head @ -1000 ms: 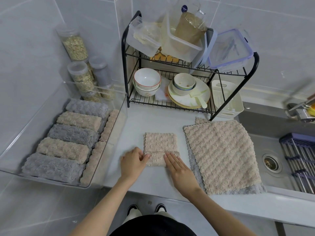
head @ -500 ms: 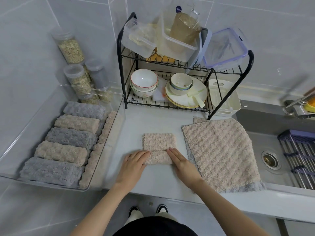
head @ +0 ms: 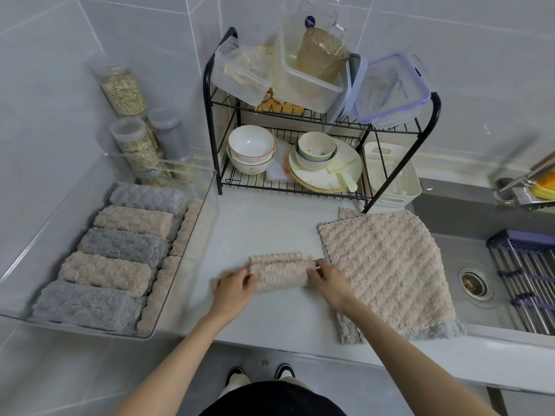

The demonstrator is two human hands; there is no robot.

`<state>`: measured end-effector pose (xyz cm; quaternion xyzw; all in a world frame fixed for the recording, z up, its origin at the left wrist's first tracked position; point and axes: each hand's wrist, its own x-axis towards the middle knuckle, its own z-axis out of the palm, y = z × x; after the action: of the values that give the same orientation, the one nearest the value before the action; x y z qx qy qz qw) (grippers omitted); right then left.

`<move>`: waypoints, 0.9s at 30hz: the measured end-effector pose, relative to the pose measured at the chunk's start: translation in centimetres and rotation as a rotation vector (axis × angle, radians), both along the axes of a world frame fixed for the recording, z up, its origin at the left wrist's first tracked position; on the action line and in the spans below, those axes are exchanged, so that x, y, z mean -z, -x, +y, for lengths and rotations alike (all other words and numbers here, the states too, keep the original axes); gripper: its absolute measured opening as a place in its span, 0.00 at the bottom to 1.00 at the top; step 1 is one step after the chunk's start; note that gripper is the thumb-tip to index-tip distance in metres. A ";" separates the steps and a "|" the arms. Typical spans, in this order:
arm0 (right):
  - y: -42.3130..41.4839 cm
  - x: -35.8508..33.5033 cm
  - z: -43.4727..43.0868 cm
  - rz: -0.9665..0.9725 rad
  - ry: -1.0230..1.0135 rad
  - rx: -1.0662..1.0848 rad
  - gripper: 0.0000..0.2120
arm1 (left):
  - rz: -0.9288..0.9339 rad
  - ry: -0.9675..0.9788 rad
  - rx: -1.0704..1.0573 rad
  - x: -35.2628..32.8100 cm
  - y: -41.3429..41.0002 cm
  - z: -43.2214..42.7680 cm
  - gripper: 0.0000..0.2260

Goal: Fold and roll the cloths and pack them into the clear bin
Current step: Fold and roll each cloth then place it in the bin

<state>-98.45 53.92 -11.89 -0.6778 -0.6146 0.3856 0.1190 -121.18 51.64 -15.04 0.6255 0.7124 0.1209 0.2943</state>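
Note:
A beige cloth lies on the counter, nearly all rolled up, with only a thin strip still flat behind the roll. My left hand grips its left end and my right hand grips its right end. The clear bin stands at the left and holds several rolled grey and beige cloths in rows. To the right of the roll lies a flat stack of beige cloths with a grey one under it.
A black dish rack with bowls, plates and plastic boxes stands behind the roll. Jars of oats line the wall behind the bin. The sink with its drain and a roll-up rack is at the right.
The folded beige cloth has been rolled away from me, from a short first turn to almost a full roll. Both hands moved from on top of it to its two ends.

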 end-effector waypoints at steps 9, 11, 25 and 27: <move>1.1 0.2 1.2 -0.161 0.095 0.031 0.17 | 0.124 0.067 -0.071 -0.7 -0.6 0.4 0.18; 1.4 0.3 1.2 -0.182 0.095 0.072 0.16 | 0.147 0.085 -0.067 -0.9 -0.9 0.6 0.17; 3.3 0.5 1.1 -0.281 0.177 0.126 0.23 | 0.091 0.261 -0.133 -2.0 -1.7 1.3 0.15; 3.4 0.0 1.3 -0.213 0.189 0.153 0.21 | 0.068 0.295 -0.164 -2.1 -1.7 1.7 0.15</move>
<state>-101.82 55.18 -11.86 -0.7679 -0.5314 0.3573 0.0178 -119.48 53.34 -12.93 0.5191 0.7807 0.0172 0.3476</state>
